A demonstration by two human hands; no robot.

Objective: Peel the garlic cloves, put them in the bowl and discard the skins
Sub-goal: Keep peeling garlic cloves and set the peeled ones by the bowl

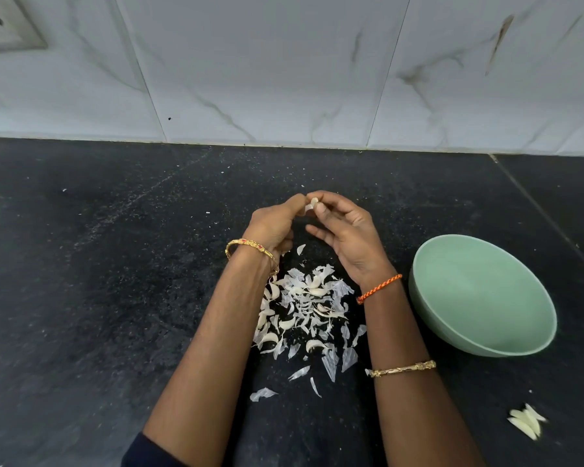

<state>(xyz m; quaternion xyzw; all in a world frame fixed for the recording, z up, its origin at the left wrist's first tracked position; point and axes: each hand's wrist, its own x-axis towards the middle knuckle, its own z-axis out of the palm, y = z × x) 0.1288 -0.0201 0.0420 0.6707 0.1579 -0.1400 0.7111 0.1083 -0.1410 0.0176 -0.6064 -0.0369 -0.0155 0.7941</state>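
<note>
Both forearms reach forward over a black stone counter (98, 264), the hands meeting above it. The left hand (272, 224) is curled, its fingertips pinching a garlic clove (313, 203) at the top. The right hand (346, 230) pinches the same clove between thumb and forefinger, the other fingers loosely spread below. Between the forearms, beneath the hands, lies a heap of garlic skins and cloves (304, 308), with stray skins scattered toward the near edge. To the right of the right wrist stands a pale green bowl (479, 345), just beside the arm; nothing is visible inside it. Further right and nearer, a small cluster of cloves (526, 421) lies well apart from the heap. The counter runs back to a white marble-tiled wall (284, 69), with bare surface to the left of the arms.
</note>
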